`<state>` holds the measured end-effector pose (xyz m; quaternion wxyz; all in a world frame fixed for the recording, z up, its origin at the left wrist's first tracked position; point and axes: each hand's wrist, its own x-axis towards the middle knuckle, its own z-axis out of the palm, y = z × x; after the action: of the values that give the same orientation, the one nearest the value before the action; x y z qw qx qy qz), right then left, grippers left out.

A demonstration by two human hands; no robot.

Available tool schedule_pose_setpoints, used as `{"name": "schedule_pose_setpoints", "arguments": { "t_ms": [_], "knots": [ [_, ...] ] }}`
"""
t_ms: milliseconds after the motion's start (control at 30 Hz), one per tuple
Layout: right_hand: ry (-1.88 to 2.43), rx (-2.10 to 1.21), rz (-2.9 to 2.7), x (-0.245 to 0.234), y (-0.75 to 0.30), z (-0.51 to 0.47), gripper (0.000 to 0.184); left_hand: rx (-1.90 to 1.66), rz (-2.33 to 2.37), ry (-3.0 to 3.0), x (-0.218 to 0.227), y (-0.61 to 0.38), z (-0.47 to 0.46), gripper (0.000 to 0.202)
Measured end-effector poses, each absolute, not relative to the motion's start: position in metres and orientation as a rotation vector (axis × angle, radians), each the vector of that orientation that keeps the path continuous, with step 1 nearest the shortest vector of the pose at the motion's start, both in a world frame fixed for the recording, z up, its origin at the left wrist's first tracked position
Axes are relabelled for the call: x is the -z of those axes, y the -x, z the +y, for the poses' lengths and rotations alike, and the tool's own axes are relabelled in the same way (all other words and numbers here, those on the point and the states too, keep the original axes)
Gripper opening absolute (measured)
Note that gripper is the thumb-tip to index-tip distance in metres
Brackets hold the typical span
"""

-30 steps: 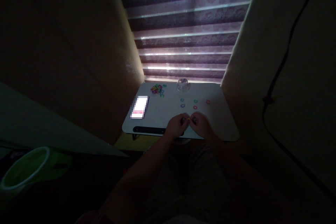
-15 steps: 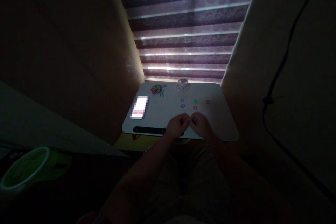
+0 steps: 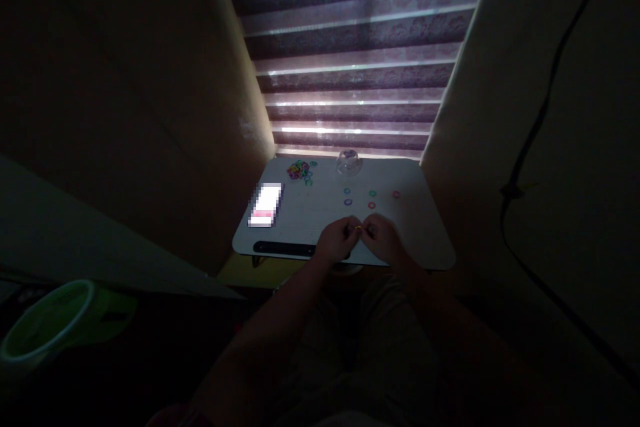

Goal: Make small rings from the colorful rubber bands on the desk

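Observation:
Between my two hands, low over the front of the white table (image 3: 415, 240), is a small yellow band (image 3: 358, 227), like a little hair tie. My left hand (image 3: 339, 239) pinches it from the left, and my right hand (image 3: 382, 237) pinches it from the right. Just beyond the hands lie separate small rings: a blue ring (image 3: 347, 191), a purple ring (image 3: 348, 202), a green ring (image 3: 373, 193), a red ring (image 3: 371, 205) and a pink ring (image 3: 396, 194). A mixed pile of coloured bands (image 3: 299, 170) sits at the back left.
A clear dome-shaped container (image 3: 349, 163) stands at the table's back edge. At the left lies a phone (image 3: 267, 205) with a bright, blurred screen, behind a black slot (image 3: 285, 249). A green basket (image 3: 70, 320) is on the lower left. Purple pleated blinds (image 3: 350, 80) hang behind.

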<state>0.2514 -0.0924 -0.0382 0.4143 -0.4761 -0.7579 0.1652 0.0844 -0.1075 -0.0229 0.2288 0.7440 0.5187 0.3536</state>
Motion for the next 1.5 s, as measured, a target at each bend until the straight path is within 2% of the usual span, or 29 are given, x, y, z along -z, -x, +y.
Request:
{"name": "schedule_pose_setpoints", "arguments": {
  "t_ms": [1500],
  "knots": [
    [1.184, -0.423, -1.903, 0.0397, -0.2523, -0.0911, 0.01, -0.969, 1.405, -2.046, 0.023, -0.0845, -0.1066, 0.017]
  ]
}}
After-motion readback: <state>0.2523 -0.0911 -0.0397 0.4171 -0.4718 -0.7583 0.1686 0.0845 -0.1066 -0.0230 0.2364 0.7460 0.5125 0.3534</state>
